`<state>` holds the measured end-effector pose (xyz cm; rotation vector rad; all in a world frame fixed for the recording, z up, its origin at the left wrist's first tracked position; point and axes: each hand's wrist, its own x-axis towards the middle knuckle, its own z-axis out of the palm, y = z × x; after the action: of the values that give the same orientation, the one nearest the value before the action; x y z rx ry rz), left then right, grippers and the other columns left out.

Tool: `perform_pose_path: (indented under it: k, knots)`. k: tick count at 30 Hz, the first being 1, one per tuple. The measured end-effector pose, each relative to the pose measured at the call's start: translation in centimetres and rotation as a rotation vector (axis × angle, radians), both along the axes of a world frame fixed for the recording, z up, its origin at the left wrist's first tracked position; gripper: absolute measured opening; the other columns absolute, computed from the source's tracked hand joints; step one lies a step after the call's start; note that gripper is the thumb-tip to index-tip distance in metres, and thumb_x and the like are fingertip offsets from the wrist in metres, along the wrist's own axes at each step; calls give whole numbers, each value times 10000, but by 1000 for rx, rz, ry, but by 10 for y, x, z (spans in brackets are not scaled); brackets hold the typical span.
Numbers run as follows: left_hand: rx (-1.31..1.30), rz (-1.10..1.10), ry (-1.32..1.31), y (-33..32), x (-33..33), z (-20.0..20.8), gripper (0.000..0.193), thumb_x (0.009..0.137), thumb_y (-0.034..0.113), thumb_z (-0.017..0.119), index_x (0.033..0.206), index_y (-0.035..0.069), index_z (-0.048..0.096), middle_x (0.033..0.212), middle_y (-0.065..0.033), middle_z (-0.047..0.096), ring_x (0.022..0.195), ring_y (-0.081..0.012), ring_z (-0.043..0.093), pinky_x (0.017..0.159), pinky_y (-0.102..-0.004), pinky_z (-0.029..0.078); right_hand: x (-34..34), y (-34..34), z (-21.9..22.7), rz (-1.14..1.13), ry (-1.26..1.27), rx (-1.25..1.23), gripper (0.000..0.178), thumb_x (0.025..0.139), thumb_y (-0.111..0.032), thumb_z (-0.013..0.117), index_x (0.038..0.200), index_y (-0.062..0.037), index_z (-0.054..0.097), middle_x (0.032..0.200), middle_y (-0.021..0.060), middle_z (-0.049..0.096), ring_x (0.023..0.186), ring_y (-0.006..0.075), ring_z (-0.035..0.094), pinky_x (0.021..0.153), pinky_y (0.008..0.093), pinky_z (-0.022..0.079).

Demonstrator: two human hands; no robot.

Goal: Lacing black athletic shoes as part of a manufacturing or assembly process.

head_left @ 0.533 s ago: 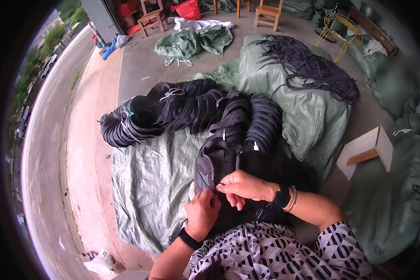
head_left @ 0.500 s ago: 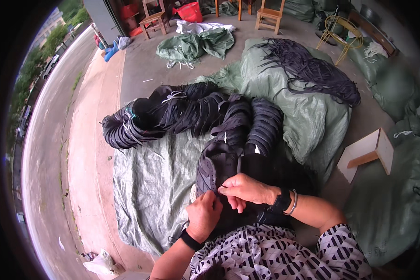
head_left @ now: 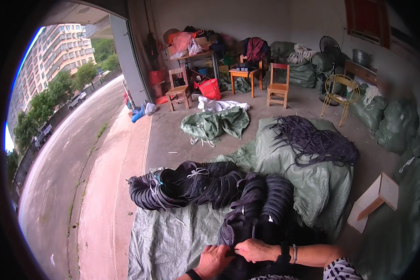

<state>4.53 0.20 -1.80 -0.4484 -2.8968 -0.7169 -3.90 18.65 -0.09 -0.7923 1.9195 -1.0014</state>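
Note:
My left hand [head_left: 213, 261] is closed on the near edge of a dark shoe upper [head_left: 228, 231] at the bottom centre. Right beside it, the fingers of my right hand [head_left: 255, 250] are pinched together at the same edge; whatever thin thing they hold is too small to make out. Beyond my hands, more dark shoe uppers stand nested in two rows [head_left: 279, 198]. Another long bundle of nested uppers [head_left: 172, 191], tied with pale cord, lies across to the left.
A grey-green woven sheet [head_left: 163, 238] lies under the bundles. Dark flat laces [head_left: 312, 140] are heaped on a covered mound [head_left: 308, 186] to the right. A wooden angled stand [head_left: 375, 200], a wooden chair [head_left: 278, 87], a yellow wire chair [head_left: 340, 95] and stuffed green sacks [head_left: 399, 126] stand around.
The view has tilted up, showing more of the room and the street. My hands now appear lower in the picture and stay close together at the same shoe upper.

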Motion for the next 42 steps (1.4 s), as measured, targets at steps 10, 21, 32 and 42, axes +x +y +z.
perform_pose_path:
  k: [10,21,32,42]
  knots:
    - [-473,-332,-300,2,-52,30,378,845,367,599,1113,120,497,635,-74,620,588,-279,653,477,-404,491,-10,8,-31,73,594,-159,236,917,-225,498,901,-17,610,667,176,628,609,332,642,572,426,507]
    - [-142,-413,132,-10,-34,1,288,779,344,672,951,137,571,722,-17,599,756,-223,608,714,-370,481,-29,-6,-12,264,194,19,197,897,-222,519,954,-53,605,671,98,607,596,224,614,541,346,470]
    - [320,7,-41,4,-18,14,424,797,250,681,1167,120,519,848,-71,609,743,-267,597,653,-377,498,-76,21,70,190,1078,-28,153,826,-103,605,826,-21,476,587,164,563,626,363,626,523,440,467]
    - [1118,109,-263,37,-42,11,189,953,137,538,981,-34,614,871,-42,648,814,-86,574,748,-221,452,-60,20,38,-46,785,-274,103,895,-118,573,911,-30,521,717,113,651,681,251,667,579,345,497]
